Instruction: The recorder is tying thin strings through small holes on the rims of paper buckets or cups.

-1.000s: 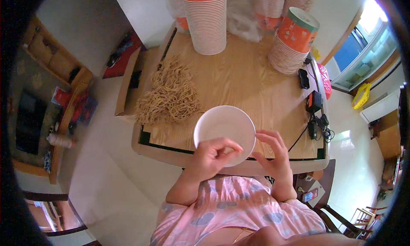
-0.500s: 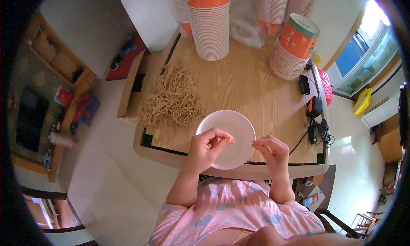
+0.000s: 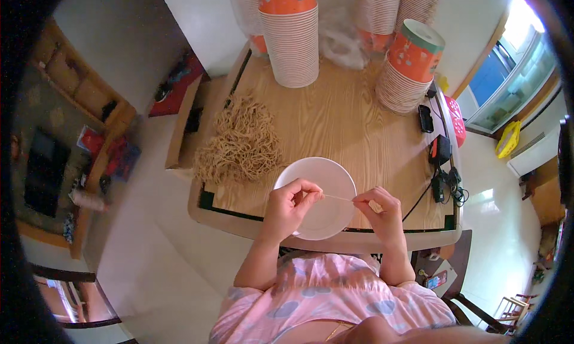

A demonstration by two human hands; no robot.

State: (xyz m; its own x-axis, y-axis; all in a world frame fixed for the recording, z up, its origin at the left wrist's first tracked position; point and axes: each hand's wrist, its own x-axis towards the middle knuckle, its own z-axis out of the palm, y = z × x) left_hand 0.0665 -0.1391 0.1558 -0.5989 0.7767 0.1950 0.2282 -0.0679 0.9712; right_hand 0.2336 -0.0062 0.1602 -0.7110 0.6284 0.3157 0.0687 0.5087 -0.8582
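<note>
My left hand (image 3: 294, 207) is closed in a pinch above the white bowl (image 3: 311, 225), its thumb and forefinger on one end of a thin pale strand (image 3: 338, 198). At the bowl's right rim, my right hand (image 3: 380, 209) pinches the strand's other end. The strand runs taut between both hands, across the bowl's mouth. The round, smooth-walled bowl stands at the table's near edge. Just beyond my left hand lies a loose, tangled heap of tan twine-like strands (image 3: 244, 142).
A tall stack of paper tubs (image 3: 291, 48) stands at the back, a shorter orange-and-white stack (image 3: 408, 75) to its right. More bagged stacks are behind. Along the table's right edge lie a black case (image 3: 426, 118), an orange-black device (image 3: 440, 148) and coiled cables (image 3: 455, 185).
My hands have shifted slightly, and the thin strand between them now shows as a straight line. The right-hand fingers have curled more. The whole view has tilted a little.
</note>
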